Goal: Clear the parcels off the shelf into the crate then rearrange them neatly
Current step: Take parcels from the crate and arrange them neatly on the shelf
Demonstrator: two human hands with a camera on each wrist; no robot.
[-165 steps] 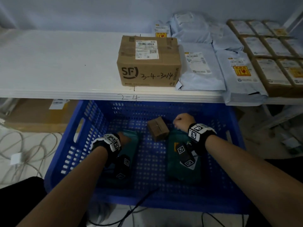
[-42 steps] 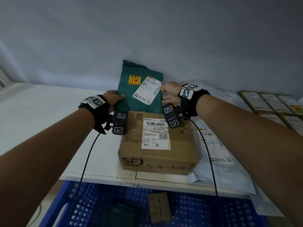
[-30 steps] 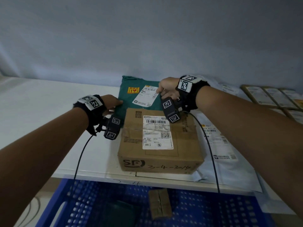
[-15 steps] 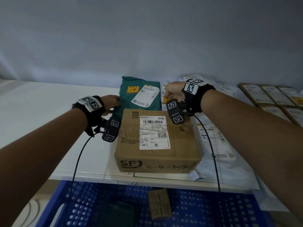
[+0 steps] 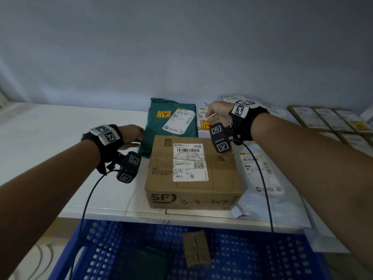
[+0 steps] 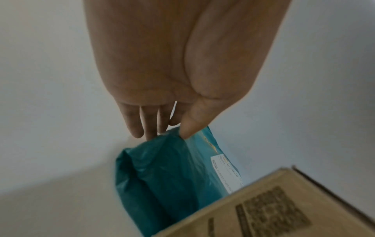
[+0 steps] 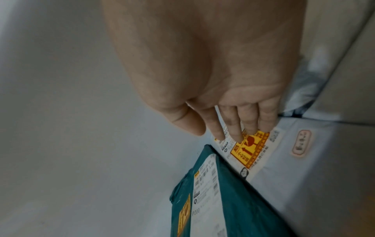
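Observation:
A green parcel [image 5: 171,122] with a white label lies flat on the white shelf [image 5: 60,150], behind a brown SF cardboard box [image 5: 193,172]. My left hand [image 5: 139,136] is at the green parcel's [image 6: 162,173] left edge. In the left wrist view that hand [image 6: 168,133] pinches the edge lightly between thumb and straight fingers. My right hand [image 5: 210,116] hangs relaxed and holds nothing. Its fingertips [image 7: 233,133] are over a white parcel with a yellow sticker [image 7: 251,147], just right of the green parcel [image 7: 233,200].
The blue crate [image 5: 262,259] stands below the shelf's front edge and holds a small brown box [image 5: 196,248] and a dark green parcel [image 5: 141,261]. White mailers [image 5: 262,178] and flat brown parcels [image 5: 333,122] cover the shelf's right side. A wall closes the back.
Both hands laid the green parcel down flat from upright against the wall. My right hand then let go and moved right, over the white parcel. The left hand stayed at the edge.

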